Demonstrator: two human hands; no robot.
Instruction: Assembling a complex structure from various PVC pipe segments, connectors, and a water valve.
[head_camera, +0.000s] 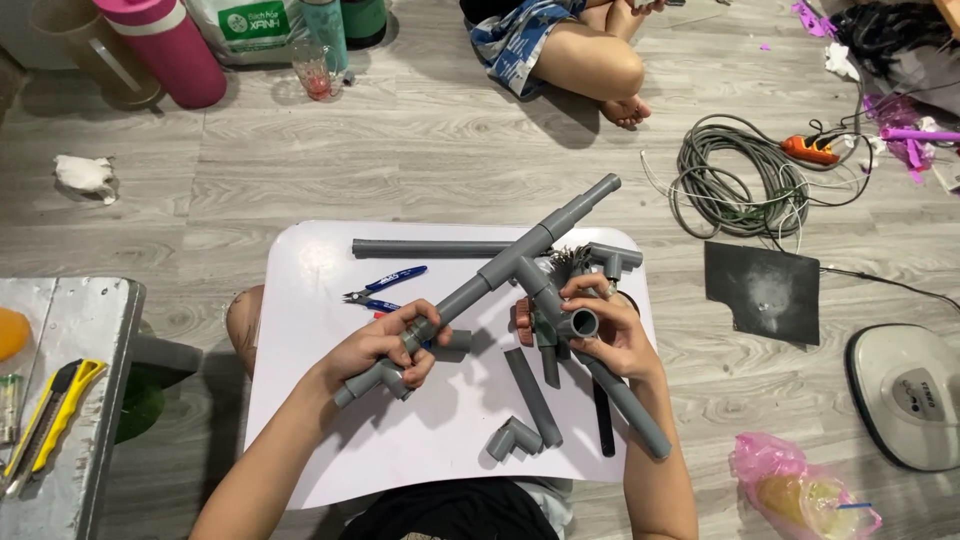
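Head view: grey pipe frame (520, 258) held up over the white board (300, 400).
Left hand (385, 350): wrapped round the frame's lower tee.
Right hand (600, 325): clasping a fitting (580, 322).
Handling: stiff, light, smooth plastic, probably; safest held at the joints.
Nearby: pliers (385, 285), elbow (512, 440).

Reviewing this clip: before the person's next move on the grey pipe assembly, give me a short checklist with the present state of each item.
1. Left hand grips the lower end of the pipe assembly: ok.
2. Right hand holds the open-ended fitting: ok.
3. Assembly supported over the white board: ok.
4. Spare elbow fitting and short pipe within reach on the board: ok.
5. Blue-handled cutters lie apart from both hands: ok.
6. Joints fully seated: cannot tell.
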